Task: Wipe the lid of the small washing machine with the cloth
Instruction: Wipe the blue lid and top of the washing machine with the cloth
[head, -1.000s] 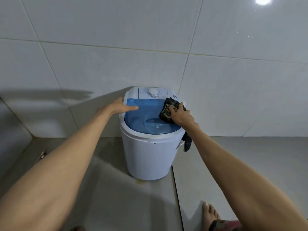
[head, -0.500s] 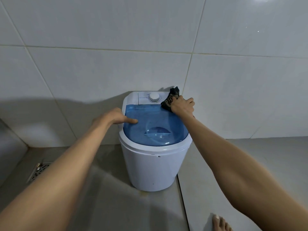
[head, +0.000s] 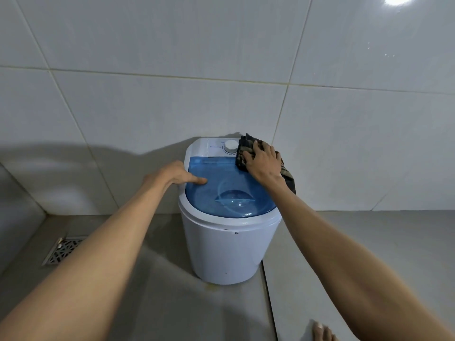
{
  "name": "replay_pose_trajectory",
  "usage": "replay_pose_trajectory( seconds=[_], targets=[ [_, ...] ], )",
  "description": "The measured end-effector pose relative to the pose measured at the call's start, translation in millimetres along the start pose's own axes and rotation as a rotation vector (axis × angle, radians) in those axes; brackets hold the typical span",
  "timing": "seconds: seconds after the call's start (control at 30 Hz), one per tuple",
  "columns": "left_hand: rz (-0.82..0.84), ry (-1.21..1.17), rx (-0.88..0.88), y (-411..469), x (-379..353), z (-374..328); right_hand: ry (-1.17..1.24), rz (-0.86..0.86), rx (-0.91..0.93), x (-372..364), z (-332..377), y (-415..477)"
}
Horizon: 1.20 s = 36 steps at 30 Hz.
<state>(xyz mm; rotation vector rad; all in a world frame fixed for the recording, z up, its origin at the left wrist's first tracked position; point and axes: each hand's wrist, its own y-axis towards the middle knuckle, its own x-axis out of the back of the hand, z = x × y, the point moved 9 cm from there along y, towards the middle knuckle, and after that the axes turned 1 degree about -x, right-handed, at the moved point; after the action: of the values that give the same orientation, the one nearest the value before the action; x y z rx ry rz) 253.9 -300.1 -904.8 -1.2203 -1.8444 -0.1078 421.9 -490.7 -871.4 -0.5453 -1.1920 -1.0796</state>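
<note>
A small white washing machine (head: 221, 249) stands on the floor against the tiled wall. Its translucent blue lid (head: 229, 193) is down. A dark patterned cloth (head: 245, 148) lies on the lid's far right corner, beside the white dial (head: 231, 145); one end hangs over the right side. My right hand (head: 264, 161) presses flat on the cloth with spread fingers. My left hand (head: 176, 174) rests on the machine's left rim, thumb lying on the blue lid.
A metal floor drain (head: 64, 251) sits at the left by the wall corner. The grey tiled wall (head: 221, 70) rises right behind the machine. My bare toes (head: 322, 332) show at the bottom right on the grey floor.
My right hand slid the cloth from the lid's right middle to its far right corner, and its fingers have spread flat. The left hand has stayed on the left rim.
</note>
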Motion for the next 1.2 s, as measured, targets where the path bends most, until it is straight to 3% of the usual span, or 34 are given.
replay_pose_trajectory(
  seconds=[0.2,0.4,0.67,0.9,0.97,1.1,1.2],
  targets=[
    [0.02,0.004,-0.008,-4.3,0.4,-2.6,-0.077,0.159,0.164,-8.3,12.4,-46.4],
    [0.004,0.031,-0.005,-6.0,1.1,-2.8,-0.088,0.306,0.187,-9.7,14.3,-48.5],
    [0.006,0.01,-0.007,-1.0,0.8,2.8,-0.059,0.317,0.04,-13.5,23.3,-7.7],
    [0.001,0.025,0.009,-5.9,-0.8,-0.6,-0.095,0.319,0.104,-11.7,25.7,-32.4],
    [0.001,0.033,0.019,-8.3,-0.1,0.0,-0.139,0.28,0.138,-8.4,29.5,-40.5],
    [0.007,0.004,0.015,-10.8,-1.1,0.2,-0.217,0.0,0.257,24.7,50.2,-52.0],
    [0.001,-0.03,0.009,-12.3,-0.9,-1.4,-0.099,-0.055,0.149,48.6,44.6,-43.6]
  ],
)
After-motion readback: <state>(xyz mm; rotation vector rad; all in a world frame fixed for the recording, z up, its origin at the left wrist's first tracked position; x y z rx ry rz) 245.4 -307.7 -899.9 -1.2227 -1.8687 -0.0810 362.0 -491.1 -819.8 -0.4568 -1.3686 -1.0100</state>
